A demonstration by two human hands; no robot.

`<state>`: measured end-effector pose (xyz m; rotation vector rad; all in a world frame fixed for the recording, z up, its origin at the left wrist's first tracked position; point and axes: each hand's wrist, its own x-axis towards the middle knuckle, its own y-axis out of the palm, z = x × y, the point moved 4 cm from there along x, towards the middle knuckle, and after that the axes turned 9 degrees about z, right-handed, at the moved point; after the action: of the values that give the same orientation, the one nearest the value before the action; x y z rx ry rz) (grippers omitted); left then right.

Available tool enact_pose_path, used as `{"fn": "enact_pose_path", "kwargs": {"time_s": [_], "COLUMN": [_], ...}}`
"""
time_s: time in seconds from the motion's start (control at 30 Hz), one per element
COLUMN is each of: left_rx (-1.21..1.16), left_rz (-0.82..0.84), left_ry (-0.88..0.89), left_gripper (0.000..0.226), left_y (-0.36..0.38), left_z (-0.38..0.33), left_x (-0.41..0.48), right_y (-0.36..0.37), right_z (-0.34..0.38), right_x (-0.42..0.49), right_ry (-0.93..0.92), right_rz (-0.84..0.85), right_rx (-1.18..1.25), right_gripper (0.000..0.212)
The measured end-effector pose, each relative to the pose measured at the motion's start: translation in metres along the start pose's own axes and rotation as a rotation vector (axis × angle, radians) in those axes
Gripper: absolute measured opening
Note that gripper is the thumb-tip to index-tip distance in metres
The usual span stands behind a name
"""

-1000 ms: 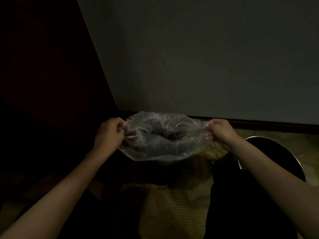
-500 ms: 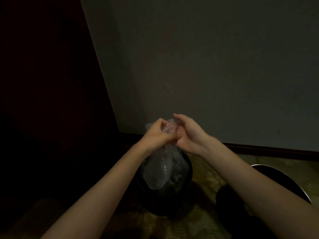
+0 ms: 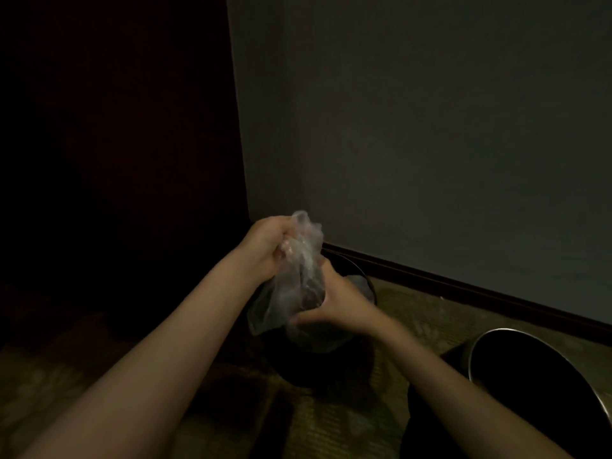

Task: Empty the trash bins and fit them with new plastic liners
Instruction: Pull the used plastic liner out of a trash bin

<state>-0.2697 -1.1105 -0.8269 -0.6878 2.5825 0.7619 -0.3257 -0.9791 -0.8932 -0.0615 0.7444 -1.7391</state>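
Liner bag point(image 3: 299, 279) hangs w/ long axis approx vertical, directly over dark bin point(image 3: 331, 369); L hand point(image 3: 265, 246) fingers curl round its gathered neck, R hand point(image 3: 334, 303) fingers grip mid-bag, nearer bin.

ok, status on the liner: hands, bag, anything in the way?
Left hand grips clear liner at its gathered neck; right hand grips it lower. Liner held over dark bin, dim light hides contents. Second bin at right, apart; nothing blocking.

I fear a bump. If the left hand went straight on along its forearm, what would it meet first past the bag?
Likely the wall just beyond; the left hand grips the bag top above the bin. Depth is unclear.
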Motion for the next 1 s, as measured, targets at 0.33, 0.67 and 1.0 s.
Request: {"fn": "enact_pose_path", "kwargs": {"time_s": [0.33,0.67,1.0], "left_rx": [-0.078,-0.391,1.667], "left_rz": [-0.285,-0.197,-0.498], "left_ry": [0.033,0.035,0.476], "left_gripper": [0.019,0.022,0.113], "left_y": [-0.016,-0.027,-0.033], "left_z": [-0.016,-0.003,0.005], "left_x": [-0.053,-0.071,-0.102], "right_y": [0.016,0.029,0.046], "right_z": [-0.039,-0.003,0.011], "right_x": [0.0,0.012,0.028], "right_ry": [0.218,-0.091,0.073], "right_rz": [-0.034,0.05,-0.15], "right_rx": [-0.508,-0.132,0.227], "right_gripper": [0.019,0.102,0.017]}}
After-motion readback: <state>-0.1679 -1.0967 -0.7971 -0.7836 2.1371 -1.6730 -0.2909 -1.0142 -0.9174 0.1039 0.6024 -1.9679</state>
